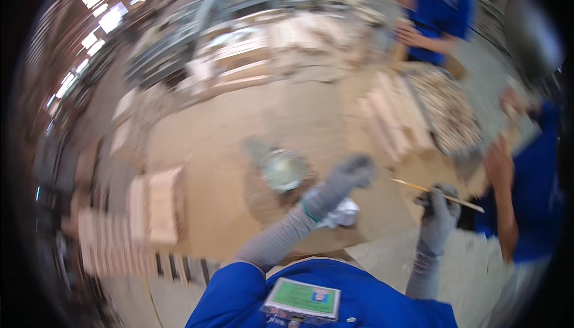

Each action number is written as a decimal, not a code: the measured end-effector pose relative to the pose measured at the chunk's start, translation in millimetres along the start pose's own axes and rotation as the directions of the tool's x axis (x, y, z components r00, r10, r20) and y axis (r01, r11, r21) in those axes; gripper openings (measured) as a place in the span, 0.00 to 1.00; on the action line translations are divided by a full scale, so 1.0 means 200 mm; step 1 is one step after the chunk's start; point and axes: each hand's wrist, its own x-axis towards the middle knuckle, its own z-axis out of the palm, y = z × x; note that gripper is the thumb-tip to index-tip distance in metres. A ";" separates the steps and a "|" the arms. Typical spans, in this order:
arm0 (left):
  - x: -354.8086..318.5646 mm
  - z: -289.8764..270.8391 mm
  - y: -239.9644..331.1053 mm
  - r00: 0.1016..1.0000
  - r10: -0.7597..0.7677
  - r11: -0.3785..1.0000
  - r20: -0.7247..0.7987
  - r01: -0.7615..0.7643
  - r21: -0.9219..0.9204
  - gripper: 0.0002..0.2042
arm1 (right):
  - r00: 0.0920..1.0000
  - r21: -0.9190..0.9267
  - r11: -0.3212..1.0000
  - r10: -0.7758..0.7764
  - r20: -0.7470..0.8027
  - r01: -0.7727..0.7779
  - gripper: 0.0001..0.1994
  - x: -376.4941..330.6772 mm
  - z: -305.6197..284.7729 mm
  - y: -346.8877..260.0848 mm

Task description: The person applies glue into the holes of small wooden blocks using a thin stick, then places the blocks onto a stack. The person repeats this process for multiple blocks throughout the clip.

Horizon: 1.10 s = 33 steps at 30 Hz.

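Observation:
My right hand [439, 208], in a grey glove, is closed around a thin stick [457, 199] with a yellow section and a pale end, held slanting at the right of the table. Whether it is a brush is too blurred to make out. My left hand [350, 175], also gloved in grey, hovers over the table to the left of the stick's tip; motion smears its fingers. Beside its wrist stands a round bowl [283, 170] with something pale greenish inside. A crumpled white cloth or paper [341, 214] lies just below my left forearm.
Brown sheeting covers the table [209, 131]. Wooden pieces are stacked at left [164, 205], along the far edge [239, 59] and at right [394, 116], next to a tray of small sticks [442, 107]. Co-workers in blue stand at far right [439, 14] and right [532, 190].

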 end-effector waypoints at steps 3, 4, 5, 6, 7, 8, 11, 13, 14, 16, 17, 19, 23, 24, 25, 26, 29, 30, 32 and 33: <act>-0.43 -0.11 0.03 0.999 0.052 0.969 0.002 -0.051 0.240 0.20 | 0.993 0.082 0.995 0.043 0.111 -0.052 0.03 -0.01 0.07 0.12; -0.56 -0.18 0.02 0.991 0.131 0.956 -0.038 -0.116 0.268 0.20 | 0.981 0.077 0.996 0.021 0.195 -0.036 0.04 -0.03 0.11 0.15; -0.67 -0.26 0.01 0.977 0.205 0.937 -0.057 -0.179 0.301 0.19 | 0.965 0.149 0.988 0.003 0.262 -0.044 0.04 -0.05 0.17 0.17; -0.80 -0.33 0.01 0.961 0.224 0.940 -0.164 -0.169 0.297 0.19 | 0.948 0.120 0.990 0.027 0.317 -0.068 0.04 -0.09 0.27 0.16; -0.92 -0.42 0.00 0.935 0.246 0.942 -0.256 -0.168 0.291 0.19 | 0.931 0.090 0.993 0.038 0.364 -0.075 0.05 -0.13 0.36 0.16; -1.02 -0.50 -0.01 0.905 0.261 0.944 -0.335 -0.167 0.284 0.19 | 0.902 0.116 0.989 0.035 0.430 -0.094 0.07 -0.16 0.43 0.18; -1.34 -0.64 0.00 0.718 0.337 0.926 -0.609 -0.134 0.354 0.23 | 0.825 0.093 0.992 0.017 0.565 -0.084 0.08 -0.33 0.71 0.20; -1.56 -0.78 0.06 0.627 0.356 0.731 -0.693 0.276 0.625 0.33 | 0.778 0.057 0.996 0.018 0.628 -0.069 0.08 -0.45 0.87 0.25; -1.65 -0.88 0.06 0.557 0.452 0.503 -0.697 0.487 0.714 0.38 | 0.761 0.051 0.993 0.050 0.646 -0.108 0.08 -0.52 0.95 0.28; -1.84 -1.12 0.15 0.441 0.617 0.117 -0.651 0.767 0.631 0.47 | 0.712 0.052 0.989 0.061 0.699 -0.136 0.07 -0.67 1.10 0.28; -1.93 -1.27 0.19 0.373 0.613 0.118 -0.696 0.828 0.548 0.50 | 0.685 0.021 0.994 0.056 0.726 -0.103 0.06 -0.74 1.18 0.28; -2.12 -1.56 0.26 0.255 0.569 0.137 -0.782 0.908 0.396 0.55 | 0.676 -0.008 0.996 0.066 0.734 -0.089 0.05 -0.90 1.31 0.25; -2.36 -1.98 0.36 0.138 0.398 0.171 -0.907 0.960 0.221 0.60 | 0.634 -0.023 0.996 0.071 0.770 -0.084 0.05 -1.08 1.49 0.26; -2.39 -2.06 0.38 0.156 0.320 0.204 -0.934 0.952 0.228 0.61 | 0.649 -0.054 0.995 0.098 0.754 -0.088 0.05 -1.12 1.51 0.25; -2.39 -2.14 0.39 0.151 0.283 0.207 -0.947 0.955 0.214 0.61 | 0.662 -0.079 0.992 0.126 0.739 -0.100 0.05 -1.15 1.53 0.25; -2.38 -2.20 0.39 0.146 0.243 0.216 -0.959 0.956 0.200 0.61 | 0.660 -0.035 0.996 0.083 0.747 -0.086 0.06 -1.15 1.53 0.28; -2.30 -2.32 0.44 0.165 0.150 0.231 -0.975 0.953 0.197 0.60 | 0.710 -0.033 0.995 0.089 0.699 -0.091 0.06 -1.15 1.52 0.32; -2.27 -2.34 0.45 0.181 0.120 0.236 -0.976 0.950 0.205 0.60 | 0.708 -0.018 0.998 0.051 0.704 -0.054 0.07 -1.13 1.51 0.35; -2.23 -2.35 0.46 0.178 0.145 0.234 -0.973 0.950 0.209 0.59 | 0.743 -0.023 0.998 0.057 0.667 -0.056 0.07 -1.12 1.49 0.38; -2.21 -2.35 0.46 0.178 0.158 0.234 -0.971 0.949 0.212 0.59 | 0.760 -0.026 0.998 0.059 0.647 -0.055 0.08 -1.12 1.49 0.38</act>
